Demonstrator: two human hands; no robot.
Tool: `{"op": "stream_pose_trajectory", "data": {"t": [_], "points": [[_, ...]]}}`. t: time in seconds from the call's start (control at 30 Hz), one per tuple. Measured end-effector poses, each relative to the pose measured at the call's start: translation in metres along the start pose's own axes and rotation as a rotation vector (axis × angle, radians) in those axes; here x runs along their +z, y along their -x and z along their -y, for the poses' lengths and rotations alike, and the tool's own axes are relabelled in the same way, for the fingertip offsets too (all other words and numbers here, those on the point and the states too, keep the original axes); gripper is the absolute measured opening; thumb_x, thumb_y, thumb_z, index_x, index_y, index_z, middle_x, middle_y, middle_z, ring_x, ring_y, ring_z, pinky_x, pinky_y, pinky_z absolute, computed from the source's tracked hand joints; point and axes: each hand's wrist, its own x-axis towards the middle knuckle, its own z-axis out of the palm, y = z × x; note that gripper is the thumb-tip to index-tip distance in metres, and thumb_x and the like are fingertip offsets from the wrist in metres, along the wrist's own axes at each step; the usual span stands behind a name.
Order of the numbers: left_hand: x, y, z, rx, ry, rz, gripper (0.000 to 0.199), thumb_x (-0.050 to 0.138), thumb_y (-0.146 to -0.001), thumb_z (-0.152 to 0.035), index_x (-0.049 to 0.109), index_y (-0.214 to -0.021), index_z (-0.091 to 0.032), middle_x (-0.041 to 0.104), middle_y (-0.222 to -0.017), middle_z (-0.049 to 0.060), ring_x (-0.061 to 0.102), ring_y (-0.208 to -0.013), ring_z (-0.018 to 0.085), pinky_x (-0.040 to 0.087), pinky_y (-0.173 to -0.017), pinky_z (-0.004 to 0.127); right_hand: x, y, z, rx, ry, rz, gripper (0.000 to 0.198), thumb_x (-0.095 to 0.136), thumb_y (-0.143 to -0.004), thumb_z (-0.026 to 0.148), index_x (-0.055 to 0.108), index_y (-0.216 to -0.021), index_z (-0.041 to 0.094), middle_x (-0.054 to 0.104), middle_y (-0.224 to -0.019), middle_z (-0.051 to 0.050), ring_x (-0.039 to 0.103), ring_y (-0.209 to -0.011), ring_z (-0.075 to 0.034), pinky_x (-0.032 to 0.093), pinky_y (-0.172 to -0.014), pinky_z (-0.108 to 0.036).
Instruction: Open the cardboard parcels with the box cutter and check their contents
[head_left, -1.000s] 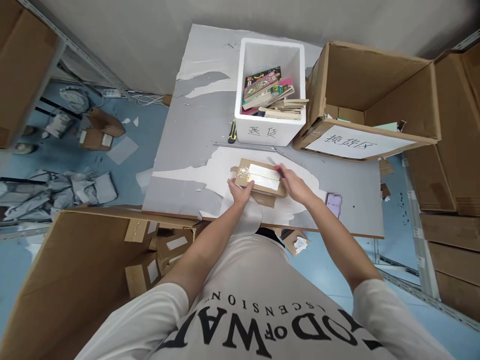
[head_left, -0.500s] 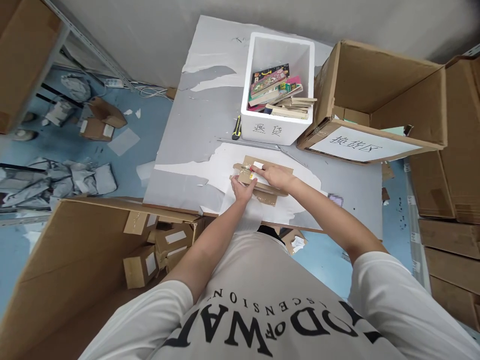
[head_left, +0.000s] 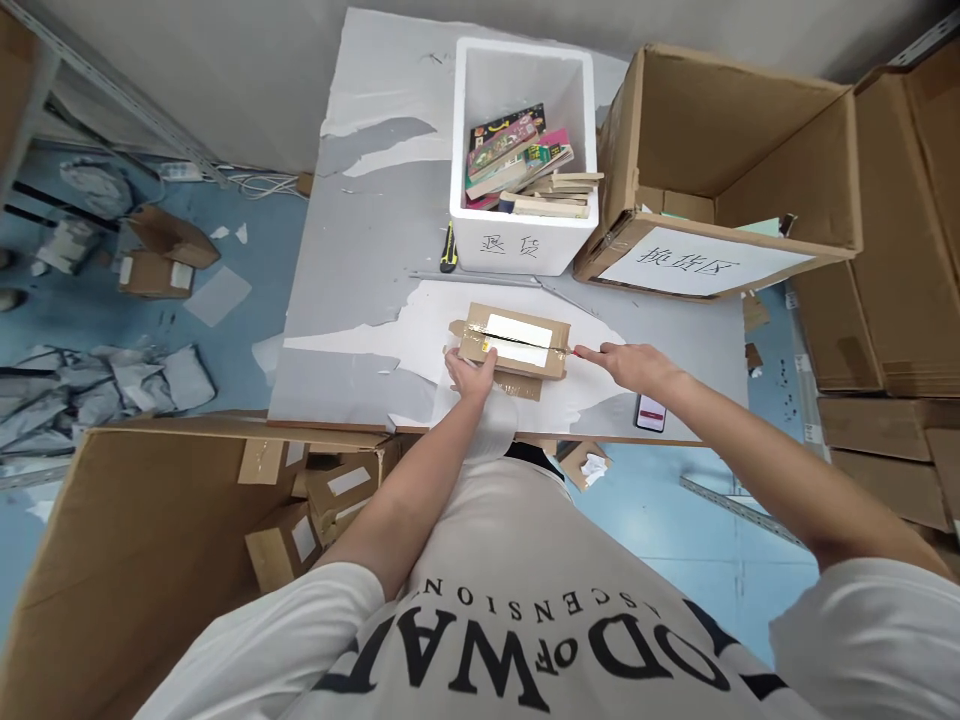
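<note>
A small cardboard box [head_left: 553,361] with a white label [head_left: 517,330] lies on the table in front of me. A dark slit runs lengthwise across its top, through the label. My left hand [head_left: 471,374] grips the box's near left corner, thumb on top. Just past the right end of the box, my right hand [head_left: 636,366] is closed with its index finger stretched forward. A small red tool, apparently a box cutter [head_left: 576,352], pokes out at that fingertip; the rest is hidden in the hand. Under the near side of the box, a taped cardboard flap [head_left: 517,386] sticks out.
Behind the box stand a white foam bin [head_left: 525,245] of books and a large open carton [head_left: 712,262]. A yellow-black utility knife [head_left: 448,250] lies beside the bin. A phone [head_left: 650,413] sits by the table's front edge. Lower left, a big carton [head_left: 150,540] holds several boxes.
My right hand has moved right, from over the label to beyond the box's right end. A long slit now shows along the top. My left hand still grips the left corner.
</note>
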Motion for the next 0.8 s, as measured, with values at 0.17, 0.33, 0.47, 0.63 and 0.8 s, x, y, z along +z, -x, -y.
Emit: {"op": "stream_pose_trajectory", "data": {"t": [0.17, 0.33, 0.47, 0.63, 0.8], "points": [[0.001, -0.002, 0.002, 0.036, 0.006, -0.007, 0.069, 0.076, -0.067, -0.047, 0.033, -0.116, -0.024, 0.042, -0.136, 0.013, 0.042, -0.130, 0.028, 0.031, -0.109, 0.046, 0.023, 0.015, -0.007, 0.033, -0.049, -0.080, 0.078, 0.032, -0.087, 0.004, 0.014, -0.152, 0.042, 0.061, -0.110, -0.011, 0.064, -0.082, -0.022, 0.043, -0.065, -0.031], [0.002, -0.007, 0.006, 0.062, 0.029, -0.001, 0.072, 0.078, -0.065, -0.048, 0.034, -0.115, -0.023, 0.042, -0.135, 0.015, 0.040, -0.132, 0.028, 0.030, -0.111, 0.046, 0.080, 0.035, -0.012, 0.214, -0.345, -0.341, 0.061, 0.031, -0.095, 0.023, 0.018, -0.153, 0.035, 0.058, -0.115, -0.010, 0.060, -0.088, -0.023, 0.045, -0.066, -0.030], [0.002, -0.012, 0.012, 0.083, 0.070, 0.018, 0.074, 0.080, -0.064, -0.050, 0.034, -0.116, -0.023, 0.043, -0.133, 0.014, 0.043, -0.129, 0.027, 0.032, -0.110, 0.045, 0.141, 0.004, 0.011, 0.468, -0.609, -0.479, 0.061, 0.032, -0.093, 0.023, 0.024, -0.153, 0.021, 0.053, -0.120, -0.015, 0.056, -0.097, -0.024, 0.050, -0.078, -0.036], [-0.003, -0.019, 0.019, 0.095, 0.131, 0.088, 0.076, 0.080, -0.064, -0.051, 0.034, -0.116, -0.021, 0.047, -0.128, 0.014, 0.049, -0.124, 0.023, 0.036, -0.108, 0.040, 0.184, -0.052, 0.053, 0.577, -0.678, -0.404, 0.067, 0.033, -0.086, 0.010, 0.026, -0.152, 0.022, 0.046, -0.130, -0.016, 0.050, -0.110, -0.026, 0.046, -0.091, -0.044], [-0.010, -0.026, 0.020, 0.118, 0.153, 0.180, 0.073, 0.079, -0.067, -0.049, 0.033, -0.117, -0.021, 0.051, -0.124, 0.013, 0.052, -0.120, 0.022, 0.038, -0.107, 0.038, 0.197, -0.063, 0.071, 0.572, -0.693, -0.425, 0.065, 0.034, -0.086, 0.006, 0.031, -0.150, 0.019, 0.042, -0.137, -0.020, 0.044, -0.121, -0.030, 0.041, -0.097, -0.050]]}}
